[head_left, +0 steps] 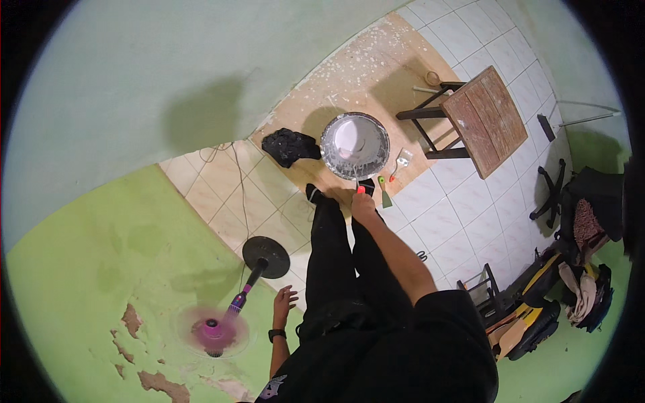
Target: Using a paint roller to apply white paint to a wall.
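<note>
My right hand [364, 205] is closed around the orange handle of a tool [361, 190] with a thin metal shaft. That shaft reaches down to the near rim of a paint-smeared bucket [325, 149], which holds white paint. The tool's far end cannot be made out against the paint. My left hand [284, 300] hangs low at my side, fingers apart and holding nothing, beside a pink and black pedestal fan [250, 285]. Right of the bucket lie a flat brush-like tool with a red tip [402, 161] and a green-handled scraper [385, 193].
Black crumpled plastic [290, 147] lies left of the bucket on a paint-spotted board [349, 67]. A wooden-topped stool [485, 121] stands to the right. Cables [243, 201] cross the tiles. An office chair [591, 201] and bags [537, 322] fill the right side.
</note>
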A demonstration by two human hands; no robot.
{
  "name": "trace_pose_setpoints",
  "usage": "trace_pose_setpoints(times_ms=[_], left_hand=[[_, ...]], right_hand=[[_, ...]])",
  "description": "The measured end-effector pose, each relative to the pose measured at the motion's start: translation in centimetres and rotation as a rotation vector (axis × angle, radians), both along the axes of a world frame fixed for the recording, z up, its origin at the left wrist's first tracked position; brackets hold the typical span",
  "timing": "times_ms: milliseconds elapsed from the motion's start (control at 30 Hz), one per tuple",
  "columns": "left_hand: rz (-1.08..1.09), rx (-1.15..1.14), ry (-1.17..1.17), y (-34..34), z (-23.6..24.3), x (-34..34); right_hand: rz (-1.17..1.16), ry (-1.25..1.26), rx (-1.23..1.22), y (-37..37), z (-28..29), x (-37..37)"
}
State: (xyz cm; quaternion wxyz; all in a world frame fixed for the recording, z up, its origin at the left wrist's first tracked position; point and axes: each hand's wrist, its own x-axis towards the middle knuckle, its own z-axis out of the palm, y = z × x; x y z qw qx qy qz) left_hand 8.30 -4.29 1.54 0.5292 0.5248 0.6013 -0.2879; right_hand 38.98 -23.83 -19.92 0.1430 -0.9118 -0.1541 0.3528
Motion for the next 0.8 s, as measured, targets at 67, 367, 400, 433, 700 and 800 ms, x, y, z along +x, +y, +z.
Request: trace_pose_setpoints(times_ms=[67, 367, 400, 433, 700, 800], left_hand=[[0.006, 0.011, -0.018, 0.0, 0.5, 0.5], [-0.012, 0.049, -0.053, 0.1, 0.8, 1.1], [0.003, 0.063, -0.036, 0.3, 1.4, 0.5], [0.009, 0.073, -0.037, 0.4, 1.6, 0.1], [-0.028, 0.029, -0.041, -0.4, 0.0, 0.7], [0.008, 0.059, -0.054, -0.3, 0.5, -0.2]], right_hand=[[0.044, 0.072, 0.034, 0.4, 0.0, 1.2], [-1.229, 0.984, 0.78, -4.6, -4.8, 8.1], [-1.197, 0.928, 0.727, -3.3, -3.6, 8.5], [-1.171, 0.856, 0.676, -2.7, -3.1, 9.0], [0.036, 0.05, -0.171, 4.0, -1.8, 12.7], [0.31, -0.099, -0.276, 4.5, -0.1, 8.4]])
